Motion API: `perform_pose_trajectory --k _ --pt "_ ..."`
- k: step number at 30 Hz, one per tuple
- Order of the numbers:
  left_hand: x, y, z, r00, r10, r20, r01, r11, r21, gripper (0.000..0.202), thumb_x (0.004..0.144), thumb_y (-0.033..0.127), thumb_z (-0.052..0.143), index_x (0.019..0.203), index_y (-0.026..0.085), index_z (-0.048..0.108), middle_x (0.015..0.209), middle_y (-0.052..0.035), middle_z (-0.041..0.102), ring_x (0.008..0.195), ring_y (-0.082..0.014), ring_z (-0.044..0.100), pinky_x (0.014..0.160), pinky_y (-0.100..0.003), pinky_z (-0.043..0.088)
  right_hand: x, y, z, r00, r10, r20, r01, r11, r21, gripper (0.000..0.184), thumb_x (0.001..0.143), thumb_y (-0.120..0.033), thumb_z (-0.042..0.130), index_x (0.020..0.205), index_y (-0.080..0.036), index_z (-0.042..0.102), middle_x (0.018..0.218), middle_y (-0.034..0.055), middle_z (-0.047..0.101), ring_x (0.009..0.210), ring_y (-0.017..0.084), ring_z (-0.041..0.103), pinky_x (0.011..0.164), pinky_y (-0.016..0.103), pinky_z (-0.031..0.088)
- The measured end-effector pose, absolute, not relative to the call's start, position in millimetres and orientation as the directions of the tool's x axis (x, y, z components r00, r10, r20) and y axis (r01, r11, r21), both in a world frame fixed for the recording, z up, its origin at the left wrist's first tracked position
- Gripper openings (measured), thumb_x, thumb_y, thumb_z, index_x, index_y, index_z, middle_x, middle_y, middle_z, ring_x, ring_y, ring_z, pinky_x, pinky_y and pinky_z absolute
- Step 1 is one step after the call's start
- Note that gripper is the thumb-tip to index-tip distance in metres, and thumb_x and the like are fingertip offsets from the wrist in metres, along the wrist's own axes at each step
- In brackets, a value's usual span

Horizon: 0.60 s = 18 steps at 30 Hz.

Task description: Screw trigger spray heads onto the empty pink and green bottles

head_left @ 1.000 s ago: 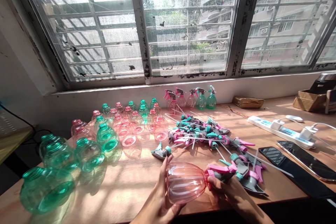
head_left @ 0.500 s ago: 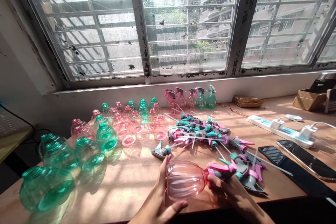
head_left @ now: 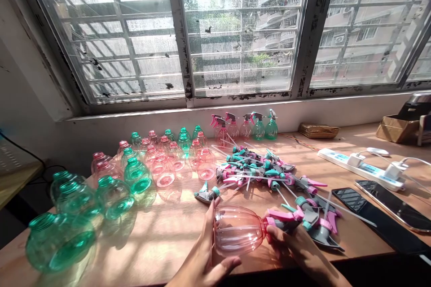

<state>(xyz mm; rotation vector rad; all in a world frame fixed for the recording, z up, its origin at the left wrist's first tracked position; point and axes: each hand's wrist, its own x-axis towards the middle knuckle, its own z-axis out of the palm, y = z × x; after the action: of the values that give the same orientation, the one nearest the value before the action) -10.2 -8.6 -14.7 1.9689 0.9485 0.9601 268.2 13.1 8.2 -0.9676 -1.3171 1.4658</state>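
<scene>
A clear pink spray bottle (head_left: 237, 231) lies on its side in the air above the table's front edge, its neck pointing right. My left hand (head_left: 209, 247) cups the bottle's base, thumb below and fingers behind. At the neck, my right hand (head_left: 282, 238) pinches the pink collar of a spray head (head_left: 284, 216) with a pink trigger; the head sits on the bottle's mouth. My right palm and some fingers are hidden. A loose grey and teal spray head (head_left: 206, 194) rests just beyond my left fingertips.
Several open green bottles (head_left: 60, 244) and pink bottles (head_left: 163, 171) stand at left. A pile of spray heads with tubes (head_left: 259, 168) fills the middle right. Bottles with heads fitted (head_left: 258, 126) line the wall. Phones (head_left: 373, 219) and a power strip (head_left: 360, 168) lie at right.
Almost nothing differs. Both hands keep the bottle and spray head in the same place, and the view has shifted very slightly.
</scene>
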Motion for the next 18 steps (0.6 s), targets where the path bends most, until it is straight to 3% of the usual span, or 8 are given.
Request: perform_pose_trajectory --k 2,4,5,7,9,12,14,18 --pt "-8 -2 -19 0.411 0.876 0.254 0.243 -0.374 0.895 0.108 0.097 0.048 0.073 0.17 0.037 -0.006 0.18 -0.0104 0.014 0.16 -0.0412 0.031 0.132 -0.06 0.021 269 14 7 -0.284 0.957 0.056 -0.117 0.024 -0.993 0.055 0.084 -0.071 0.078 0.071 -0.02 0.061 0.058 -0.0027 0.062 0.047 0.012 0.053 0.048 0.026 0.034" --pt "-4 8 -26 0.355 0.925 0.138 0.131 -0.195 0.972 0.103 0.096 0.057 0.07 0.171 0.035 0.003 0.168 -0.0137 0.043 0.146 -0.0399 0.054 0.126 -0.058 0.037 269 14 6 -0.276 0.958 0.071 -0.125 0.037 -0.991 0.054 0.084 -0.071 0.078 0.071 -0.022 0.059 0.058 -0.0022 0.063 0.047 0.013 0.055 0.05 0.027 0.036" --pt "-3 14 -29 0.346 0.934 0.092 0.102 -0.135 0.986 0.092 0.102 0.064 0.055 0.172 0.032 0.003 0.156 -0.0161 0.057 0.135 -0.0384 0.064 0.118 -0.057 0.048 269 14 7 -0.269 0.96 0.071 -0.132 0.036 -0.991 0.054 0.082 -0.071 0.079 0.07 -0.022 0.059 0.059 -0.0019 0.064 0.048 0.014 0.056 0.05 0.027 0.037" --pt "-1 20 -33 0.339 0.939 0.056 0.073 -0.086 0.994 0.077 0.108 0.066 0.023 0.172 0.028 0.001 0.142 -0.0184 0.067 0.122 -0.035 0.074 0.105 -0.054 0.058 268 13 7 -0.259 0.964 0.063 -0.14 0.027 -0.99 0.055 0.08 -0.071 0.081 0.071 -0.022 0.059 0.059 -0.0022 0.064 0.048 0.014 0.056 0.05 0.027 0.036" --pt "-3 18 -34 0.332 0.94 0.081 0.083 -0.115 0.99 0.078 0.108 0.067 0.027 0.172 0.031 -0.001 0.153 -0.0192 0.06 0.128 -0.0353 0.07 0.107 -0.053 0.057 268 12 8 -0.252 0.966 0.051 -0.149 0.013 -0.989 0.054 0.079 -0.071 0.083 0.074 -0.022 0.061 0.059 -0.0032 0.063 0.048 0.013 0.056 0.05 0.026 0.035" --pt "-8 4 -27 0.346 0.914 0.213 0.183 -0.289 0.94 0.113 0.09 0.06 0.076 0.171 0.036 0.0 0.178 -0.0141 0.022 0.151 -0.0431 0.045 0.125 -0.059 0.037 268 12 7 -0.247 0.969 0.032 -0.162 -0.009 -0.987 0.053 0.078 -0.07 0.084 0.075 -0.022 0.062 0.059 -0.0041 0.063 0.047 0.013 0.056 0.049 0.026 0.034" --pt "-9 -4 -22 0.364 0.888 0.281 0.242 -0.381 0.892 0.12 0.089 0.054 0.08 0.17 0.037 -0.006 0.181 -0.011 0.007 0.157 -0.0451 0.033 0.129 -0.061 0.029 268 11 7 -0.247 0.968 0.031 -0.147 -0.006 -0.989 0.054 0.079 -0.071 0.083 0.073 -0.022 0.061 0.058 -0.0043 0.062 0.047 0.013 0.056 0.048 0.026 0.033" --pt "-9 -8 -17 0.389 0.879 0.277 0.305 -0.406 0.861 0.104 0.098 0.049 0.07 0.17 0.039 -0.005 0.18 -0.0115 0.013 0.151 -0.0429 0.045 0.126 -0.058 0.037 267 11 8 -0.236 0.971 0.029 -0.142 -0.005 -0.99 0.054 0.078 -0.071 0.083 0.074 -0.022 0.062 0.058 -0.0034 0.064 0.046 0.012 0.054 0.049 0.026 0.034"
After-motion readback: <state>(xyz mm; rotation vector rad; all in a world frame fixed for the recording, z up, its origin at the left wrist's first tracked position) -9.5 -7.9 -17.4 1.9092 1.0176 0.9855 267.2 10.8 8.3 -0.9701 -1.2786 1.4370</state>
